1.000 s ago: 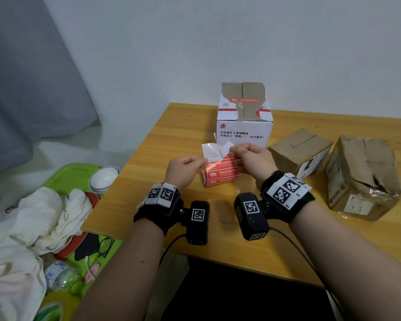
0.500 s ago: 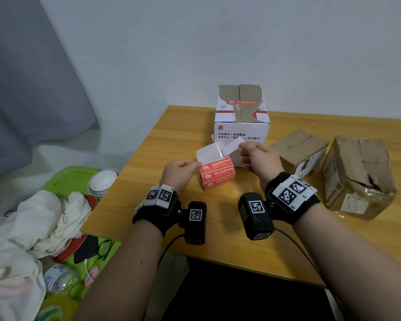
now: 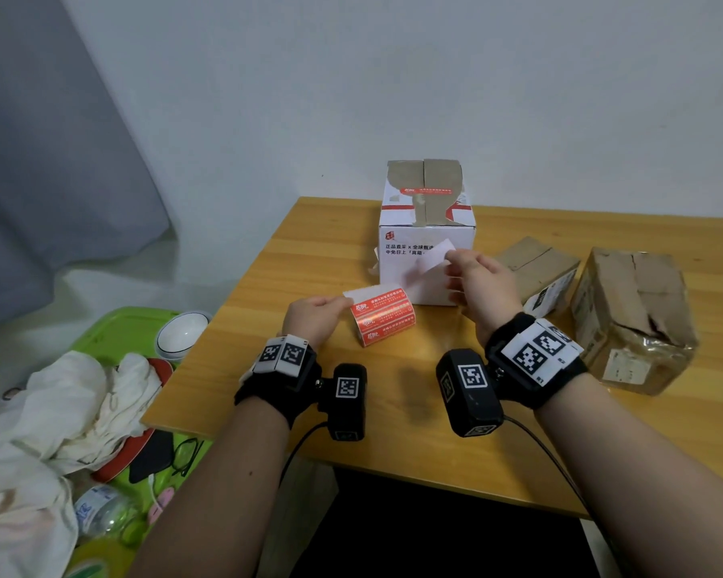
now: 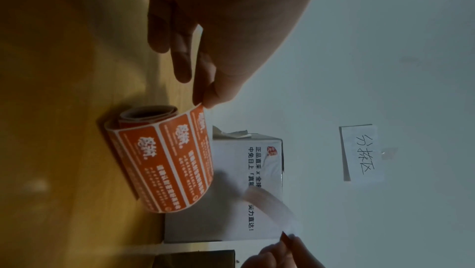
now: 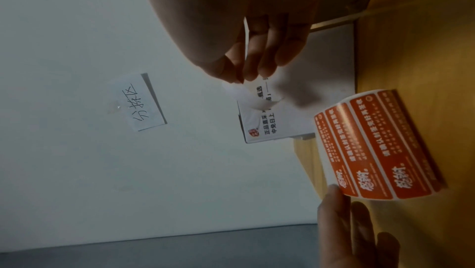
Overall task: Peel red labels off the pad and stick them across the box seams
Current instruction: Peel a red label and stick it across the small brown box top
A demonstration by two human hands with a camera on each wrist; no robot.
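Note:
The pad of red labels (image 3: pixel 382 321) is a curled strip resting on the wooden table (image 3: pixel 393 410). My left hand (image 3: pixel 316 317) pinches its white backing edge, seen up close on the pad (image 4: pixel 164 162) under the left hand (image 4: pixel 203 99). My right hand (image 3: pixel 474 281) pinches one peeled label (image 3: pixel 433 256), white underside showing, held in the air before the white box (image 3: pixel 426 227). The right wrist view shows the right hand (image 5: pixel 239 73) gripping the peeled label (image 5: pixel 246 95), apart from the pad (image 5: pixel 380 146). A red label (image 3: pixel 426 190) lies across the white box's top seam.
Two brown cardboard boxes (image 3: pixel 537 271) (image 3: pixel 633 314) stand to the right of the white box. A handwritten paper note (image 4: pixel 362 152) is stuck on the wall behind. Left of the table, lower down, a green tray (image 3: pixel 113 331) holds a bowl and cloth.
My right hand has drawn the label up and right, away from the pad. The hands have moved apart, and the pad has uncurled a little in my left hand.

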